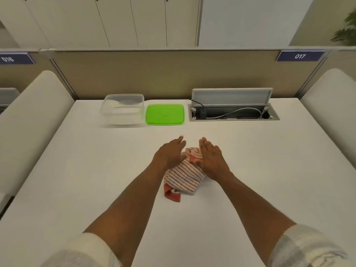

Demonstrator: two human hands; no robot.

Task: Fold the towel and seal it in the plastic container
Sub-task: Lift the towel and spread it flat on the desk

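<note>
A crumpled towel (185, 176), white with red stripes and a red edge, lies in a heap on the white table (250, 170). My left hand (169, 153) hovers over its left side, fingers stretched out and apart. My right hand (212, 160) rests against the towel's right side, fingers extended, thumb touching the cloth; neither hand has a clear hold on it. At the back of the table stands a clear plastic container (123, 109) without a lid. Its green lid (165, 114) lies flat just to the right of it.
An open cable hatch (234, 110) with a raised grey flap, a plug and cords sits at the back right. A beige partition (154, 74) closes the far edge. Padded white dividers (28, 120) flank both sides of the table.
</note>
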